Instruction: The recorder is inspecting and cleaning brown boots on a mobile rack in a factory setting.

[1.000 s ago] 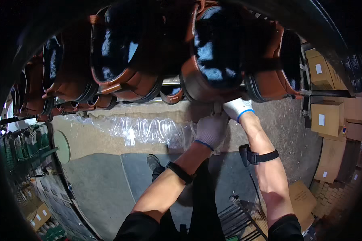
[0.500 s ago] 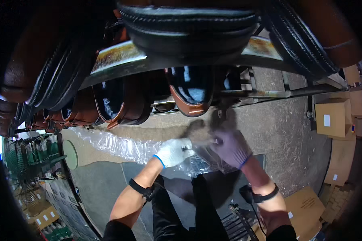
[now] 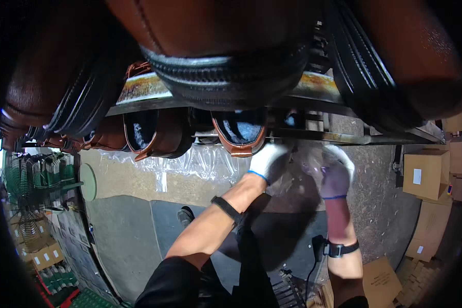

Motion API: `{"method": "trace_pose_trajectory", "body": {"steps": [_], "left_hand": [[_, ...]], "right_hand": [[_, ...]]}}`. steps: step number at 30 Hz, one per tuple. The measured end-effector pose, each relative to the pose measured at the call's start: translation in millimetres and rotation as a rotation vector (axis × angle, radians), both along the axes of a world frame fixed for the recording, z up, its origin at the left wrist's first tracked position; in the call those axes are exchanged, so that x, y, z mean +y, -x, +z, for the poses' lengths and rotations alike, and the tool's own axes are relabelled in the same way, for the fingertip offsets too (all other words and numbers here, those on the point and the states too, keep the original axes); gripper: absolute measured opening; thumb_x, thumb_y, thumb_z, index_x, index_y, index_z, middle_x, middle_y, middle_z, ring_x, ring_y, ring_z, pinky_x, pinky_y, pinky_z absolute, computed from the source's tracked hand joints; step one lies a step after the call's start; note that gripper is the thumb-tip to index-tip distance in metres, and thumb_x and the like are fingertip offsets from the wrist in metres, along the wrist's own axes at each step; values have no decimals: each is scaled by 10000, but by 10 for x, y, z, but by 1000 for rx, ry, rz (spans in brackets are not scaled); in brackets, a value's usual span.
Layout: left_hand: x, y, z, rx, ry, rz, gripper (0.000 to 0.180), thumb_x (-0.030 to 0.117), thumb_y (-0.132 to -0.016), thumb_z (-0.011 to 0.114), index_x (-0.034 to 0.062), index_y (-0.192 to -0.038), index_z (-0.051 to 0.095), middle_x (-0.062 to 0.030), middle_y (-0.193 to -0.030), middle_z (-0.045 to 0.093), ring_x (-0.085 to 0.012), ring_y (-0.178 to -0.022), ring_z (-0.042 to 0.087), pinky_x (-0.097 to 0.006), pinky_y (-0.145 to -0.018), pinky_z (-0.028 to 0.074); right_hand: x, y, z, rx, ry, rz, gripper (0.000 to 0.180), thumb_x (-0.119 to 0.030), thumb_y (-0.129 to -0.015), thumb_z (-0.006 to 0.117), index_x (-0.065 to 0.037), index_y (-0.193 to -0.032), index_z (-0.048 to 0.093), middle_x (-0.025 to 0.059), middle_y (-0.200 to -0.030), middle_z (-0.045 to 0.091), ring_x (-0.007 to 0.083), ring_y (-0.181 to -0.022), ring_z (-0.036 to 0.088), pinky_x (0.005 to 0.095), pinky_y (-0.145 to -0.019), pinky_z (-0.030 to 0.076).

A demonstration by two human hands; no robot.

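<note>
1. Overhead, we see our left hand in its white knit glove (image 3: pixel 268 160) reaching up under the rusty metal rack rail (image 3: pixel 313 134), just beside the toe of a brown leather shoe with a glossy black sole (image 3: pixel 240 134) that hangs from the rail.
2. Its fingers are curled around a crumpled sheet of clear plastic film (image 3: pixel 297 172), which lies between our two hands, just under the rail.
3. Our right hand in its purple-and-white glove (image 3: pixel 336 172) is raised at the other side of the film; its fingers touch the film, but we cannot tell how firmly they close on it.
4. Each forearm wears a black strap, the left (image 3: pixel 228 210) near the middle of the arm and the right (image 3: pixel 339 250) near the wrist.
5. More brown shoes (image 3: pixel 154 136) hang in a row toward the rail's left end, and very near the camera large dark soles (image 3: pixel 231 74) fill the top of the view.
6. Below, a long strip of clear bubble wrap (image 3: pixel 190 163) lies on the concrete floor (image 3: pixel 128 185), and brown cardboard boxes (image 3: pixel 427 173) stand at the floor's right edge.
</note>
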State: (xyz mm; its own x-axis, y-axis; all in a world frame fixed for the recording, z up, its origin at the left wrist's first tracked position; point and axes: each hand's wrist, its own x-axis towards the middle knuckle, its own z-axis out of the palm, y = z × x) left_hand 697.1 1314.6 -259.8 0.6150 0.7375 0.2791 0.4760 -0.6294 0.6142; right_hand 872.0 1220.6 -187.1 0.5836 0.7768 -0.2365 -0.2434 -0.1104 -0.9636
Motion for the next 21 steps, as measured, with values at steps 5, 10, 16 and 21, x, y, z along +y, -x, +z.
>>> {"method": "trace_pose_trajectory", "body": {"steps": [5,10,16,21], "left_hand": [[-345,30,86,68,117,-25,259,150,-952,622,141,-1193,716,-181,-855,755,-389,-761,749,-507,-634,581],[-241,182,-63,35,38,94,327,110,-936,605,88,-1242,716,-184,-1048,760,-379,-927,740,-500,-756,568],[-226,-21,-449,10,156,94,222,230,-971,622,87,-1079,753,-220,-965,766,-400,-930,751,-514,-739,588],[-452,421,102,396,489,-91,308,218,-1056,497,51,-1226,693,-239,-1116,756,-410,-1005,746,-522,-834,595]], "right_hand": [[859,115,-708,-1483,-84,75,169,-227,-934,681,-102,-1019,755,119,-1000,764,334,-967,736,480,-871,578],[501,511,-375,-1461,881,495,170,-237,-939,662,-103,-1018,731,111,-935,765,376,-995,732,482,-856,581],[638,159,-623,-1373,622,471,392,-327,-976,664,-115,-1300,730,169,-1120,782,355,-1077,734,487,-1017,536],[80,-298,-1080,-1126,592,434,415,-290,-956,705,-73,-1310,723,165,-1222,766,336,-1142,721,474,-1049,527]]}}
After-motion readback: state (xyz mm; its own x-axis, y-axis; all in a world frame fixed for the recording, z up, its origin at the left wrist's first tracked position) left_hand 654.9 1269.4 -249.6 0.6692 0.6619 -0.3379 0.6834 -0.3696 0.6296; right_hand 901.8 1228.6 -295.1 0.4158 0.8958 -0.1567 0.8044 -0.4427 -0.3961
